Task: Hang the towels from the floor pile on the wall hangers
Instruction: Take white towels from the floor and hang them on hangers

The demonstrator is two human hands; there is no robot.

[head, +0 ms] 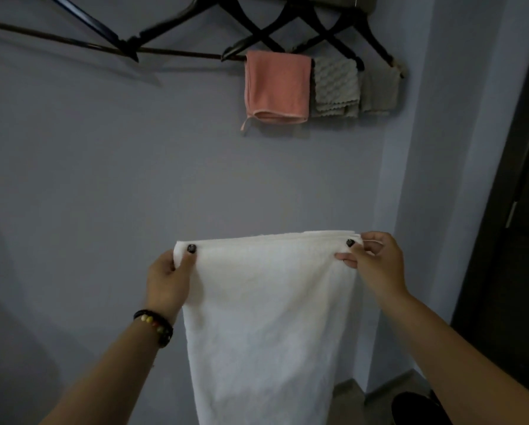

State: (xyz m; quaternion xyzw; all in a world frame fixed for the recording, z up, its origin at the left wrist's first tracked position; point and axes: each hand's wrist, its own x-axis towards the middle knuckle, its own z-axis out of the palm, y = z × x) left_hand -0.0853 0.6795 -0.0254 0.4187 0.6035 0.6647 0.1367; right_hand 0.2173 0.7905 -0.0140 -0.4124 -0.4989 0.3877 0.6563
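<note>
A white towel (266, 317) hangs folded in front of me, held up by its top edge. My left hand (168, 277) pinches the top left corner and my right hand (376, 259) pinches the top right corner. High on the wall, dark wooden hangers (257, 32) hang from a dark rod (73, 44). A pink towel (277, 87), a grey textured towel (336, 85) and a plain grey towel (379, 90) are draped over hangers at the upper right. The floor pile is hidden.
A blue-grey wall (134, 164) fills most of the view. The wall corner and a dark door frame (508, 210) stand on the right. A black object (416, 409) lies on the floor at the lower right.
</note>
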